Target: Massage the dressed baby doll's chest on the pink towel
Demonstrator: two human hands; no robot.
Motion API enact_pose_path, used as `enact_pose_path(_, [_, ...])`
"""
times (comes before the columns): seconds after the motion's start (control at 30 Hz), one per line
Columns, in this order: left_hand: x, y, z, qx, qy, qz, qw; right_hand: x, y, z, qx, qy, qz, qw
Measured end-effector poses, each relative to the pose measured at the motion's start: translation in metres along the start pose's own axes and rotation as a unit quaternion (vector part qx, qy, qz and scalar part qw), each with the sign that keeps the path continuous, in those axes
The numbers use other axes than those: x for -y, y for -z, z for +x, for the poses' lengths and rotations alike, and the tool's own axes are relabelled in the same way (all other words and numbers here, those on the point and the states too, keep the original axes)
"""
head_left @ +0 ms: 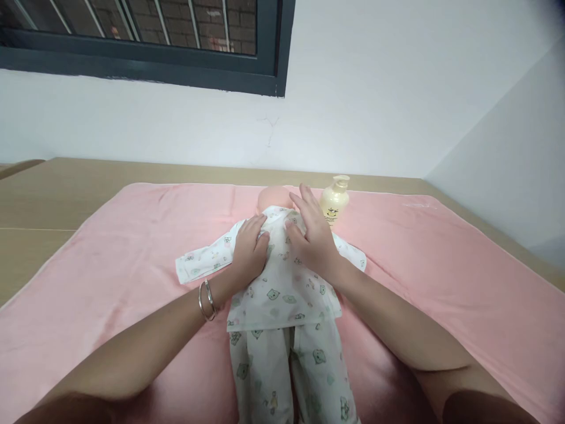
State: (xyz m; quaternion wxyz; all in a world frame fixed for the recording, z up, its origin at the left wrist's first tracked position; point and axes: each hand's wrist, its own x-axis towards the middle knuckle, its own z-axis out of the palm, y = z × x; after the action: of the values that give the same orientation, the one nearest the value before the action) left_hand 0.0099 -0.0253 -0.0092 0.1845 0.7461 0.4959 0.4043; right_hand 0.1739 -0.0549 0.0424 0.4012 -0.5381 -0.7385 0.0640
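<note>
The doll [282,300] lies lengthwise on a pink blanket [145,253] spread over the worktop [92,171], its head [270,198] toward the far edge and its legs toward the near edge. It wears a white patterned top and trousers [269,365], with both sleeves stretched out to the sides.

The left hand [249,250] lies over the upper part of the top, on the left side; its fingers [252,225] point toward the far edge, slightly bent and close together, with the thumb a little apart. They lie below the head, inward of the left sleeve [205,262], and show no grip on the cloth.

The right hand [315,238] is over the opposite side of the top, its fingers [311,200] spread and open, the tips level with the head and just beside it, the thumb reaching inward over the chest. Whether its palm presses on the cloth cannot be told.

A pale yellow pump bottle [334,202] stands just beyond the right hand, near the far edge of the blanket. Two silver bangles [207,300] circle the left wrist.
</note>
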Motion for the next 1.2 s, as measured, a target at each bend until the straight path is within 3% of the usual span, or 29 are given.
enact_pose_path(0.07, [0.002, -0.001, -0.003, -0.018, -0.001, -0.014, 1.0, 0.004, -0.002, -0.005, 0.008, 0.02, -0.031, 0.999])
enact_pose_path(0.17, [0.004, -0.001, -0.005, -0.039, 0.001, -0.026, 0.999, 0.01, -0.007, -0.011, 0.132, 0.031, -0.089, 0.987])
enact_pose_path(0.23, [0.004, -0.002, -0.005, -0.046, -0.004, -0.032, 0.998, 0.013, -0.007, -0.011, 0.178, 0.034, -0.103, 0.978])
enact_pose_path(0.4, [0.006, -0.003, -0.005, -0.05, -0.016, -0.042, 0.998, 0.013, -0.002, -0.006, 0.083, 0.04, -0.119, 0.989])
enact_pose_path(0.57, [0.007, -0.003, -0.004, -0.049, -0.007, -0.034, 0.998, 0.008, -0.008, -0.007, 0.151, 0.029, -0.103, 0.983])
enact_pose_path(0.77, [0.002, 0.0, -0.005, -0.04, -0.003, -0.031, 0.999, 0.007, 0.002, -0.006, 0.006, 0.064, -0.047, 0.997])
enact_pose_path(0.97, [0.0, 0.001, -0.004, -0.036, 0.005, -0.035, 0.999, 0.007, -0.008, -0.007, 0.165, 0.025, -0.113, 0.979])
enact_pose_path(1.13, [-0.001, 0.001, -0.004, -0.032, 0.008, -0.028, 0.999, 0.008, 0.002, -0.002, 0.064, 0.046, -0.084, 0.993])
enact_pose_path(1.2, [-0.002, 0.001, -0.005, -0.033, 0.01, -0.021, 0.999, 0.007, 0.001, -0.002, 0.058, 0.045, -0.097, 0.993])
